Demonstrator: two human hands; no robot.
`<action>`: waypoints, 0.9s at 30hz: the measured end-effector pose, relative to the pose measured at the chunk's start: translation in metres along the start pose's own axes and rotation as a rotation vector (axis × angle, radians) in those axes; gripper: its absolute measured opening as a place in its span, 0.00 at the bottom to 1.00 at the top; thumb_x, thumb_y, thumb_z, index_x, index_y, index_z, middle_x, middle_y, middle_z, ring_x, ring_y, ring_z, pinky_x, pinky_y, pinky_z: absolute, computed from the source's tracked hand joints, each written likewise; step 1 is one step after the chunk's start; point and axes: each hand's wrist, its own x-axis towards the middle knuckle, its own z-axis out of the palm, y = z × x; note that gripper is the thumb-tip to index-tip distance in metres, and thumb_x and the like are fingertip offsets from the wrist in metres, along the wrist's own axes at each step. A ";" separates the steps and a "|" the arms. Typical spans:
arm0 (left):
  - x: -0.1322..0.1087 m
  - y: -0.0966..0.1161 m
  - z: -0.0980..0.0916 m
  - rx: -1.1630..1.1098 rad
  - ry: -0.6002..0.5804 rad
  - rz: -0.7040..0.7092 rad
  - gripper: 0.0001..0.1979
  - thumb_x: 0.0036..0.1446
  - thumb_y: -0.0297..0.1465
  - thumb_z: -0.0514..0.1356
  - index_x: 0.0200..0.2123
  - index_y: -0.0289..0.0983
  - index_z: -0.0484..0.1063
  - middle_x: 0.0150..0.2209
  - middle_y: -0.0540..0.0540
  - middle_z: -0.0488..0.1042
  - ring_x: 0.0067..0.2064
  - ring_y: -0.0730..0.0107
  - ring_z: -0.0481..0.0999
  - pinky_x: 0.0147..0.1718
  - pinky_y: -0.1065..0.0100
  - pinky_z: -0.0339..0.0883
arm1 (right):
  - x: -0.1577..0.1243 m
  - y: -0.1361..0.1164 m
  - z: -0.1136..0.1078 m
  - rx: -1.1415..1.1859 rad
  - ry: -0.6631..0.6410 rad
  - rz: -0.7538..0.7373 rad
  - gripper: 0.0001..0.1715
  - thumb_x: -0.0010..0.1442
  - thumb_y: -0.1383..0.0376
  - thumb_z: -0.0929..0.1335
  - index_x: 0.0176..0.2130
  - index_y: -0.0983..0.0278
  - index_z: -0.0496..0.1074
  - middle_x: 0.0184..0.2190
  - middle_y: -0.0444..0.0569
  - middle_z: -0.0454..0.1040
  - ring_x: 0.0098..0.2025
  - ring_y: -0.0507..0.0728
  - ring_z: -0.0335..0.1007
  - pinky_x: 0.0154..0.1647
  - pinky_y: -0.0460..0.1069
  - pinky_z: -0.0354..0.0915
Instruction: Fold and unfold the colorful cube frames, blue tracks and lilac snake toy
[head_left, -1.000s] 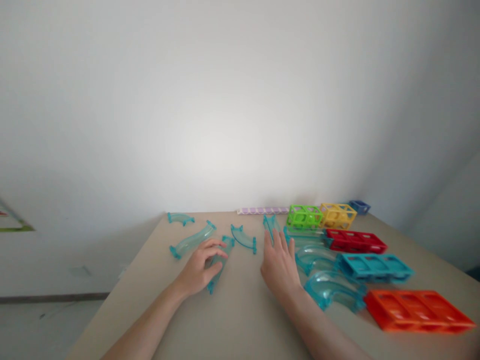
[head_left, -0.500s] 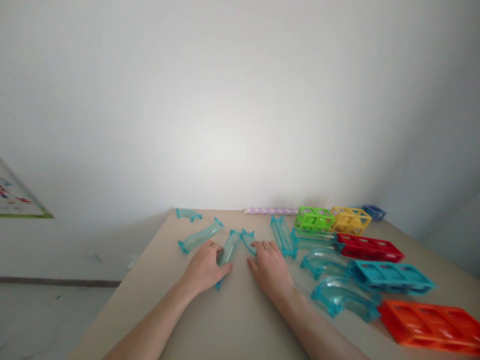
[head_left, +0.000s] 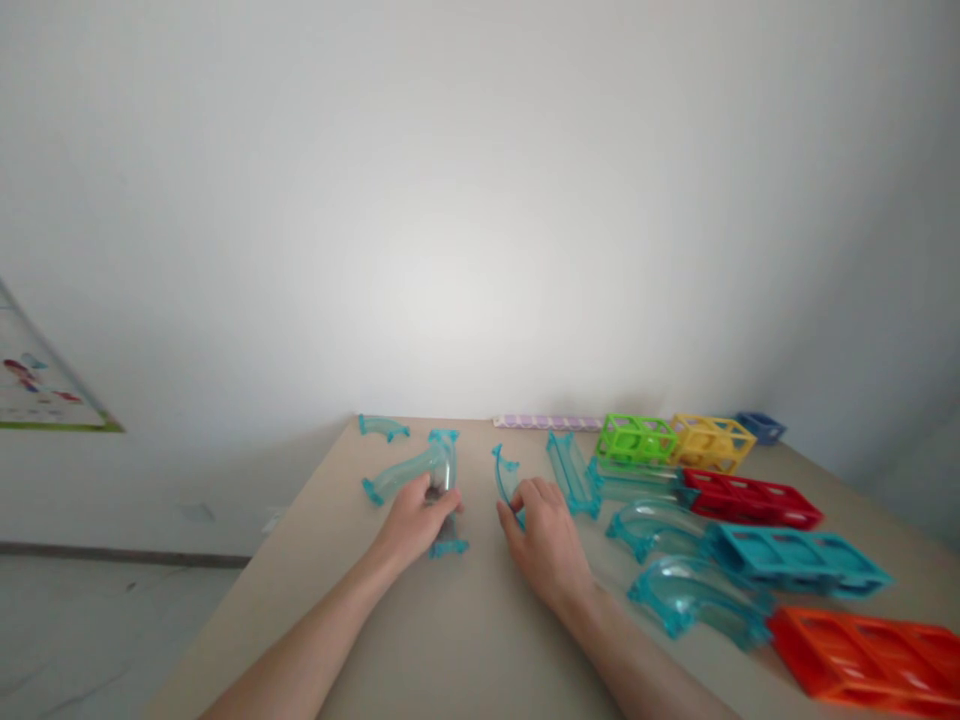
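A translucent teal track piece (head_left: 450,466) is gripped by my left hand (head_left: 412,522), thumb on its near right side and fingers partly hidden behind. Its far end overlaps an S-shaped teal track piece (head_left: 397,474) lying to the left. My right hand (head_left: 547,538) pinches a smaller curved teal track piece (head_left: 507,476) between thumb and fingers; its near end is hidden by them. To the right of that hand lies a straight teal track piece (head_left: 571,474).
A short curved piece (head_left: 385,427) sits at the table's far left corner. Along the right stand arched teal pieces (head_left: 660,525) and green (head_left: 636,438), yellow (head_left: 711,442), red (head_left: 750,498), blue (head_left: 799,555) and orange (head_left: 870,655) frame blocks. A purple patterned strip (head_left: 546,422) runs along the wall.
My left hand has shifted its track piece left and turned it, so it now overlaps the S-shaped piece. The curved piece at my right hand has turned, and that hand's fingers have closed on it.
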 end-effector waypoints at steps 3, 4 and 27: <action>-0.001 0.001 0.000 0.083 -0.046 0.045 0.15 0.55 0.40 0.57 0.26 0.35 0.72 0.25 0.46 0.76 0.22 0.70 0.70 0.24 0.69 0.61 | -0.001 -0.002 0.000 0.049 0.017 -0.012 0.10 0.61 0.65 0.65 0.28 0.62 0.62 0.30 0.49 0.67 0.37 0.59 0.63 0.39 0.51 0.60; -0.001 0.001 0.000 0.104 -0.060 0.051 0.15 0.55 0.41 0.57 0.26 0.36 0.71 0.26 0.46 0.77 0.22 0.70 0.70 0.24 0.69 0.61 | -0.001 -0.003 -0.001 0.065 0.018 -0.016 0.10 0.61 0.65 0.65 0.27 0.62 0.62 0.30 0.49 0.67 0.37 0.59 0.63 0.39 0.51 0.60; 0.055 -0.056 -0.087 0.568 0.464 -0.072 0.21 0.61 0.39 0.47 0.39 0.36 0.77 0.27 0.46 0.79 0.26 0.64 0.77 0.31 0.67 0.68 | -0.005 -0.014 -0.008 0.305 -0.128 -0.206 0.09 0.58 0.67 0.67 0.28 0.63 0.63 0.32 0.48 0.68 0.39 0.56 0.64 0.40 0.50 0.61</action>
